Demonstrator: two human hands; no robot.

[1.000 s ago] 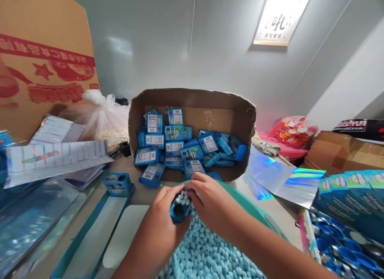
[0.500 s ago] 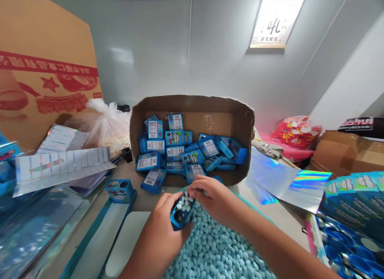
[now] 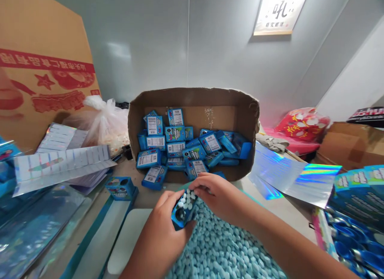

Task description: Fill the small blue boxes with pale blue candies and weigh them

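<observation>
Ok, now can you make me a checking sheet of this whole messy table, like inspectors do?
Surface: beige table, partly covered.
Things: small blue box with pale pellets on top; loose pellets below; more blue boxes inside an open carton.
Clutter: silvery sheets left, shiny sheets right, tied bag.
Hands: left hand holds the small box; right hand at its far end.
Cables: nothing seen.
Surroundings: grey wall, hanging sign.

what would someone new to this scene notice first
Probably the pale blue candies, heaped at bottom centre under the two hands, which are at a small blue box. Just beyond, a cardboard carton holds a jumble of similar boxes.
</observation>
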